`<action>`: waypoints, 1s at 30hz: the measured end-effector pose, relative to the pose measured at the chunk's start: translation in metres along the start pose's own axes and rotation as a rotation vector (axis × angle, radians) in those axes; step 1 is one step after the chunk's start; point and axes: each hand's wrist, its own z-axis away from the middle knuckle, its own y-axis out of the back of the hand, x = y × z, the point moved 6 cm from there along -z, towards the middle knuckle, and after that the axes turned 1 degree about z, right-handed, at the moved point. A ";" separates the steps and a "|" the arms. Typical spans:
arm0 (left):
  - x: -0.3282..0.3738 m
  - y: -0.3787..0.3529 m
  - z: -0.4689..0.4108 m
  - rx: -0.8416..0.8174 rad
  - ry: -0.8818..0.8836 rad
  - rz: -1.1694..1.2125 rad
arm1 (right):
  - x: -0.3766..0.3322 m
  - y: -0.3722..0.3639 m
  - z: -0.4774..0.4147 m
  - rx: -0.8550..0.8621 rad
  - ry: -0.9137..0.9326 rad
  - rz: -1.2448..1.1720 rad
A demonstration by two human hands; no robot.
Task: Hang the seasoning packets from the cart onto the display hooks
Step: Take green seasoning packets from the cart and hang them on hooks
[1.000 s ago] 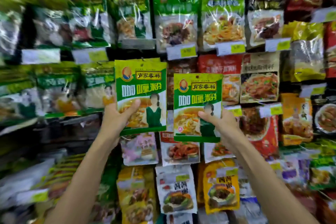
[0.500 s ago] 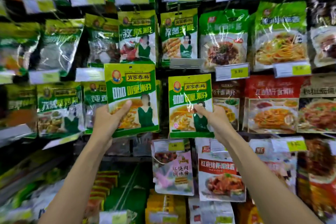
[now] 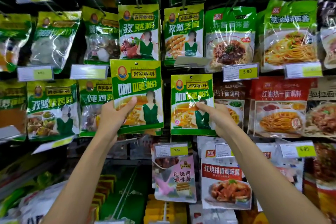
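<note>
Left hand (image 3: pixel 111 116): grip clasps the lower left of a glossy green-and-yellow curry powder packet (image 3: pixel 138 82), raised against the display wall just below a hanging green cumin packet (image 3: pixel 139 31). Right hand (image 3: pixel 219 119): grip pinches a matching second curry packet (image 3: pixel 183 114). Red noodle-sauce packet (image 3: pixel 280 96) to the right; white-and-yellow price tag (image 3: pixel 171 150) beneath
</note>
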 end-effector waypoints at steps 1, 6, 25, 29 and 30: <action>-0.001 0.000 0.000 0.001 -0.004 0.000 | 0.001 0.000 0.000 0.001 -0.016 0.001; -0.003 -0.007 0.000 -0.029 -0.029 0.011 | 0.008 0.001 -0.002 0.030 -0.076 0.038; -0.026 -0.103 0.041 -0.268 0.175 0.104 | -0.021 -0.024 0.057 0.021 0.165 0.140; -0.019 -0.108 0.041 -0.269 0.129 0.027 | -0.015 -0.021 0.052 -0.005 0.101 0.061; -0.016 -0.106 0.037 -0.265 0.088 -0.030 | -0.013 -0.019 0.051 -0.008 0.081 0.063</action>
